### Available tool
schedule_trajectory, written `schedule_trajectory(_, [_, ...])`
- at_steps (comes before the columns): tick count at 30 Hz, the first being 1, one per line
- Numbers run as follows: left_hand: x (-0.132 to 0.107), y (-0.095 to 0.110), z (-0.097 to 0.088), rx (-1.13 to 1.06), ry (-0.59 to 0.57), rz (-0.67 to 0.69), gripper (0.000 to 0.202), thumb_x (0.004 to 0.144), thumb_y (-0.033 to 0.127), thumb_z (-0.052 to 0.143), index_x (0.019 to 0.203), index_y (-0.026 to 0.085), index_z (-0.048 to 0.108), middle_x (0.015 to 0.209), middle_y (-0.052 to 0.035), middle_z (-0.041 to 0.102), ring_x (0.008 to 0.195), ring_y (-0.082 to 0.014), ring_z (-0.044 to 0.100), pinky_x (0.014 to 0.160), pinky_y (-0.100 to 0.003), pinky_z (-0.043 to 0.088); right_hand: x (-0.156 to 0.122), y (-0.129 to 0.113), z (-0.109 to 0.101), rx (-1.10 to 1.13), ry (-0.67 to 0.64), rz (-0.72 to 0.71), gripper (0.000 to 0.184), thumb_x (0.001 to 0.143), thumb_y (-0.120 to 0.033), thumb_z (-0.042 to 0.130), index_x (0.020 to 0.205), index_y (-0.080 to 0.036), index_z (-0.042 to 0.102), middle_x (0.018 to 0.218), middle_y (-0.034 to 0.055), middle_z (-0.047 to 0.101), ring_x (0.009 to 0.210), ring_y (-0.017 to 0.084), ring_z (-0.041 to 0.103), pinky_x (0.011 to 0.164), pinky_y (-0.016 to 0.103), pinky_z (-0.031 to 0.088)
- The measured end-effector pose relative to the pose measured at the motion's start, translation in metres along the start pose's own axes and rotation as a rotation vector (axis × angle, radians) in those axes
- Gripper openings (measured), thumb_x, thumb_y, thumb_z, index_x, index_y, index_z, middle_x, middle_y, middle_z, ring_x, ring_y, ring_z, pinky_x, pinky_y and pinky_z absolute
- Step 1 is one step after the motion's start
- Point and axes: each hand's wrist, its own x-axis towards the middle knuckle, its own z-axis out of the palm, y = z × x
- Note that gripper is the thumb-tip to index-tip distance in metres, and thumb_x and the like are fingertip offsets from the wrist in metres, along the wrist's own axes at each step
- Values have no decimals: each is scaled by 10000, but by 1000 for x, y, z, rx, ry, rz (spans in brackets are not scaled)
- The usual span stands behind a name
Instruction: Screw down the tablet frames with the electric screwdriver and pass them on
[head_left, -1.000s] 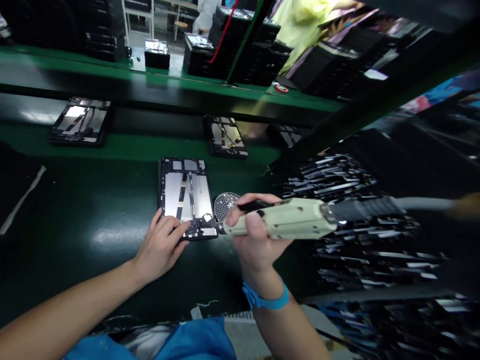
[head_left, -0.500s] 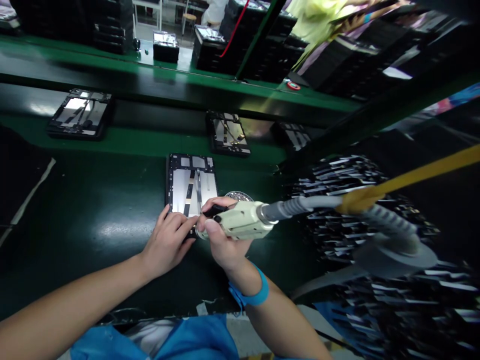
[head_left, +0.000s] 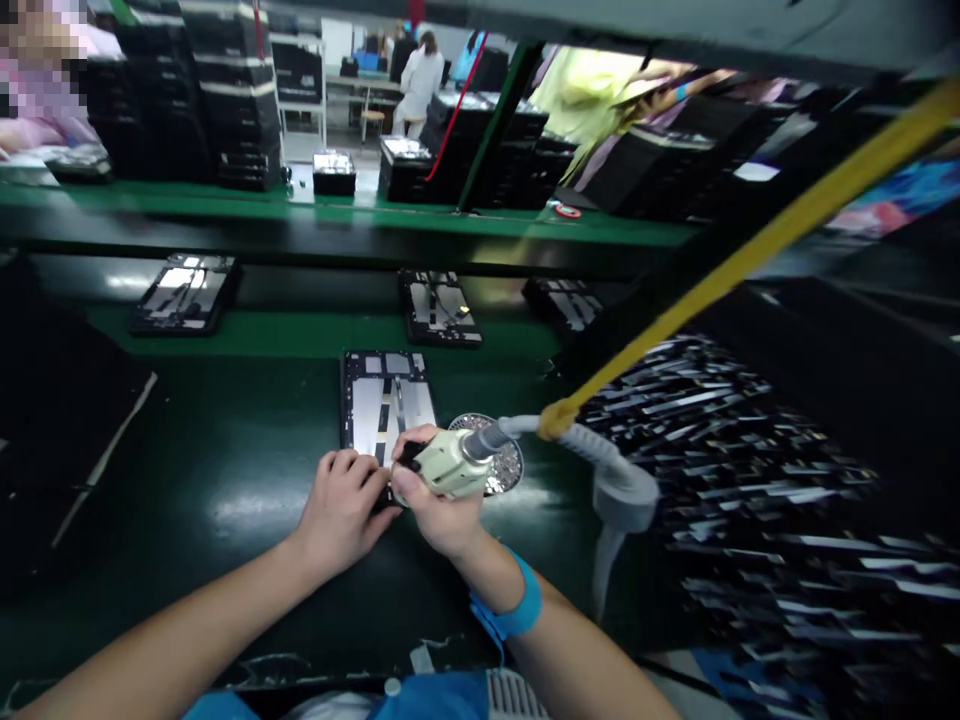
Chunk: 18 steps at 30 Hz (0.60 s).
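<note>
An open tablet body (head_left: 367, 408) with silver plates and dark ribbon cables lies on the green bench. My left hand (head_left: 341, 510) grips its near left corner with curled fingers. In my right hand (head_left: 442, 510) is a pale green electric screwdriver (head_left: 454, 465), closed in the grip above the tablet's near edge. The hands and the tool hide its tip and that end of the tablet. Partly behind the screwdriver sits a round dish (head_left: 511, 468) of small screws. A blue wrist strap (head_left: 517, 605) circles my right wrist.
A yellow strap (head_left: 675, 310) holds up the screwdriver's grey cable (head_left: 626, 495). Three more open tablets, one of them (head_left: 184, 295) at left, lie along the back. Densely stacked dark parts (head_left: 750, 480) fill the right side. Black cloth-like material (head_left: 67, 420) lies left. People are beyond the shelf.
The view has tilted upward, so the scene sits lower. The screwdriver and its cable have swung left to a steeper stance, uncovering more of the screw dish. My left fingers are more curled.
</note>
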Motion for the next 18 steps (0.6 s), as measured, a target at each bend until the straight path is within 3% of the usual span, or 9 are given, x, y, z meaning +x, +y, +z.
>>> schedule_trajectory(3, [8, -18, -6, 58, -36, -46, 193, 975, 332, 664, 1118, 203, 667, 1080, -92, 660, 1060, -289, 554, 913, -473, 488, 9, -10, -15, 37, 64, -32, 246, 893, -370, 742, 1083, -245, 648, 922, 18, 680, 586, 118, 611, 528, 268, 545])
schedule_trajectory(5, [24, -45, -11, 96, -29, -89, 204, 981, 334, 659, 1141, 209, 679, 1084, -91, 662, 1080, -283, 552, 933, -457, 496, 16, -16, -30, 73, 113, -77, 263, 898, -398, 735, 1092, -240, 655, 839, 4, 668, 558, 125, 606, 498, 268, 530])
schedule_trajectory(9, [80, -112, -27, 164, 23, -197, 211, 973, 305, 656, 1150, 198, 699, 1138, -110, 666, 1162, -296, 557, 1088, -527, 434, 24, -14, -56, -2, 195, -115, 268, 870, -348, 772, 1076, -206, 676, 736, 0, 662, 549, 145, 625, 490, 270, 524])
schedule_trajectory(12, [126, -142, -32, 164, 54, -305, 207, 979, 233, 615, 1158, 180, 703, 1217, -146, 655, 1261, -329, 530, 1172, -609, 334, 24, -3, -67, -84, 246, -92, 264, 853, -330, 783, 1061, -203, 682, 765, 15, 689, 549, 151, 639, 479, 269, 531])
schedule_trajectory(15, [172, -137, -21, 105, 29, -412, 230, 1006, 242, 588, 1196, 153, 683, 1329, -149, 620, 1342, -326, 504, 1176, -602, 352, 20, 1, -74, -152, 266, -91, 255, 850, -335, 780, 1059, -216, 694, 838, 33, 718, 585, 164, 663, 525, 297, 578])
schedule_trajectory(18, [216, -102, -4, 14, -46, -541, 319, 1012, 369, 635, 1258, 167, 653, 1369, -117, 615, 1286, -284, 576, 1107, -542, 466, 14, -2, -81, -230, 247, -65, 237, 837, -375, 780, 1017, -230, 728, 795, 43, 728, 571, 195, 673, 531, 330, 603])
